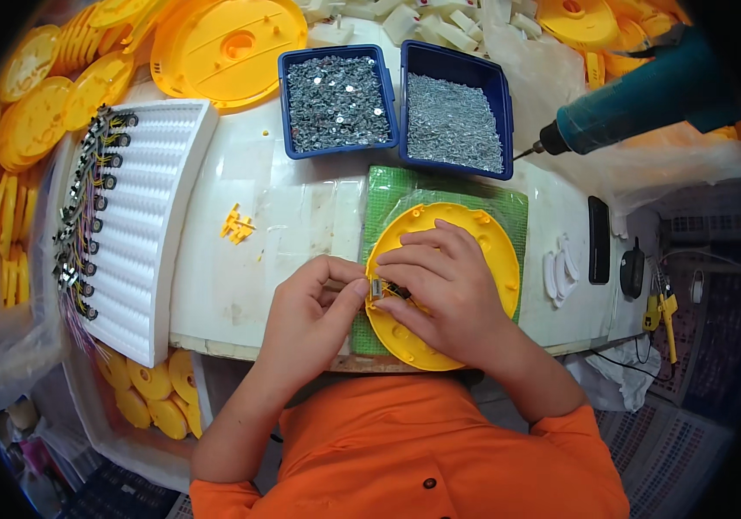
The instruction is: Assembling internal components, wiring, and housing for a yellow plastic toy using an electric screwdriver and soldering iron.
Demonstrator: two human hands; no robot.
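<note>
Round yellow plastic shell (496, 268) sits on a grid-textured green mat (386, 185). Left hand (311, 304) has fingers bent beside a boxy silvery part (376, 288), right hand (446, 281) curls over dark wiring (397, 291); can't tell if either's gripping.

Head-worn fisheye, facing down

White table (240, 285) beneath blue bins (452, 65), green mat (385, 189), foam tray (150, 173)
</note>
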